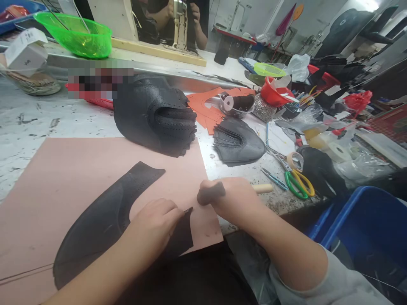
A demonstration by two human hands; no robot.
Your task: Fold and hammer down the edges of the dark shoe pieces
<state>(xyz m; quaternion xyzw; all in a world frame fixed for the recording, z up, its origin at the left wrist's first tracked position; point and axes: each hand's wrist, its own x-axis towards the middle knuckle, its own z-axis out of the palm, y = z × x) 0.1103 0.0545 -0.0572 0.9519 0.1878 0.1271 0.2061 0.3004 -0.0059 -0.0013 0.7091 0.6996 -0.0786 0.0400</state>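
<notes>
A curved black leather piece, shaped like a shoe upper, lies on a pinkish board. My left hand rests over its near arm, thumb and fingers pinched at the upper edge beside a dark corner. The hand covers part of the leather. To the right, my right hand is wrapped round a hammer. Its pale wooden handle sticks out behind the fist, and its dark, blurred head is above the board, close to the leather's right end. Whether the head touches the board I cannot tell.
Stacks of black leather pieces and smaller ones stand behind the board. Scissors and a blue pen-like tool lie right. A green basket is back left; a blue bin stands beside the table.
</notes>
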